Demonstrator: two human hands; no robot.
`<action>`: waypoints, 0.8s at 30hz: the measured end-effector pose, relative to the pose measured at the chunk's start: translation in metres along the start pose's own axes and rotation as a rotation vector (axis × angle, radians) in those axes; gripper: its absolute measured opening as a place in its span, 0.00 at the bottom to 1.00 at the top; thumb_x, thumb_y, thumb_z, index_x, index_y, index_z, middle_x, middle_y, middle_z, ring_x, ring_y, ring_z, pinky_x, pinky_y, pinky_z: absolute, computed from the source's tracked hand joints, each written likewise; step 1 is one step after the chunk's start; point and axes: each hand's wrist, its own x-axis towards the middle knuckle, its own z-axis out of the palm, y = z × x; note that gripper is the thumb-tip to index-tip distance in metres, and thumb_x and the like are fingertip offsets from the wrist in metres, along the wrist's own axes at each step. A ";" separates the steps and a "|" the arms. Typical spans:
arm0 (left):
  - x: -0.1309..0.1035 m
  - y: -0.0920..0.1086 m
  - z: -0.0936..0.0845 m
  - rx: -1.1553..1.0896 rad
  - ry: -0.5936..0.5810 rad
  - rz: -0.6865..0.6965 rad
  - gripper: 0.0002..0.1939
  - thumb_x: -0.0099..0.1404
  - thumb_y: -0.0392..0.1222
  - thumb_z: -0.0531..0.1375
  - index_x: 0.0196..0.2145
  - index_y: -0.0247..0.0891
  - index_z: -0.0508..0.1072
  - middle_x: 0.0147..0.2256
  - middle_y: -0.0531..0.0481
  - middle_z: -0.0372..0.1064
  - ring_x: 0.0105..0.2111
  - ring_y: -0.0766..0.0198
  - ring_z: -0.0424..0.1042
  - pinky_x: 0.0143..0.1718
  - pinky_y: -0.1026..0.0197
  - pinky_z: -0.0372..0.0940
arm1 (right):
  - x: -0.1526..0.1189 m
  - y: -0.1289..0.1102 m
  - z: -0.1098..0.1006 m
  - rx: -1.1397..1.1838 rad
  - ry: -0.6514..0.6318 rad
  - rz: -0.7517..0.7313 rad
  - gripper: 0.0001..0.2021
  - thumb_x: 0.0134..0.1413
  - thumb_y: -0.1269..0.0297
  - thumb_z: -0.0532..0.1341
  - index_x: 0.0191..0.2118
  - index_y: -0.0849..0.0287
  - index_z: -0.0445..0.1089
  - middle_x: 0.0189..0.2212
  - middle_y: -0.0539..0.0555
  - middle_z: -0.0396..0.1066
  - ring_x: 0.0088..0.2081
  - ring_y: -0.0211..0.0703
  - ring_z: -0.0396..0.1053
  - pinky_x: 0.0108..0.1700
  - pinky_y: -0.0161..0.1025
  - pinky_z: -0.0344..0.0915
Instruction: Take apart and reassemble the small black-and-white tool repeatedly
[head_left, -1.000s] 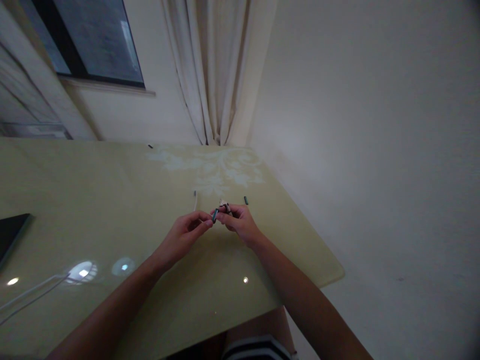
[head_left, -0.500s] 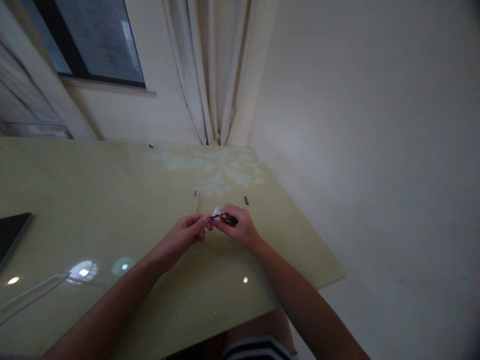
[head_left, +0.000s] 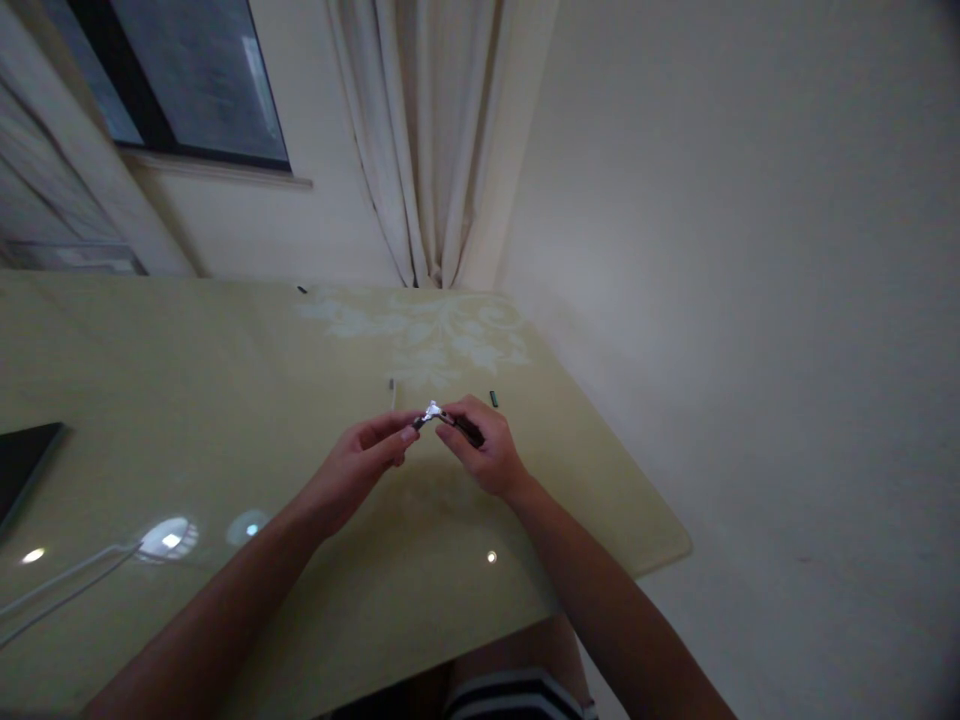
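Note:
Above the pale glossy table (head_left: pixel 187 400), a small shiny metal object (head_left: pixel 433 411) with dark ends spans the space between my hands; its exact kind is too small to make out. My left hand (head_left: pixel 367 455) pinches its dark left end between thumb and finger. In my right hand (head_left: pixel 486 445) is the dark right part, with the fingers curled round it. A small dark piece (head_left: pixel 493 398) lies on the table just beyond my right hand. Beyond my left hand a thin white cable (head_left: pixel 394 396) with a grey tip rests on the surface.
At the left edge lies a dark flat panel (head_left: pixel 26 465). White cables (head_left: pixel 67 592) run across the near left. Another small dark piece (head_left: pixel 302 290) is at the table's far edge. A curtain (head_left: pixel 427 140) hangs behind, and a wall stands on the right.
Both hands have risen slightly, and the gap between their fingertips has widened. More of the metal object and its dark left end now shows.

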 end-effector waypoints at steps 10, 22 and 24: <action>-0.001 0.005 -0.001 -0.027 0.032 0.110 0.26 0.57 0.53 0.74 0.52 0.46 0.82 0.43 0.45 0.79 0.37 0.62 0.71 0.39 0.59 0.67 | -0.002 -0.003 0.002 0.004 -0.010 -0.019 0.15 0.69 0.54 0.62 0.46 0.60 0.80 0.32 0.56 0.75 0.33 0.43 0.70 0.39 0.40 0.66; 0.000 0.001 -0.003 -0.057 0.039 0.144 0.24 0.58 0.49 0.75 0.52 0.48 0.83 0.37 0.50 0.78 0.35 0.66 0.70 0.40 0.64 0.67 | 0.000 -0.004 0.003 -0.019 0.005 -0.116 0.12 0.69 0.59 0.63 0.47 0.59 0.82 0.31 0.55 0.75 0.31 0.41 0.70 0.36 0.39 0.68; -0.001 0.001 -0.002 -0.045 0.048 0.158 0.24 0.58 0.48 0.75 0.53 0.48 0.83 0.37 0.50 0.78 0.35 0.66 0.70 0.39 0.64 0.67 | 0.000 -0.005 0.002 -0.012 0.000 -0.112 0.12 0.69 0.59 0.63 0.47 0.60 0.82 0.31 0.55 0.75 0.31 0.41 0.69 0.36 0.38 0.67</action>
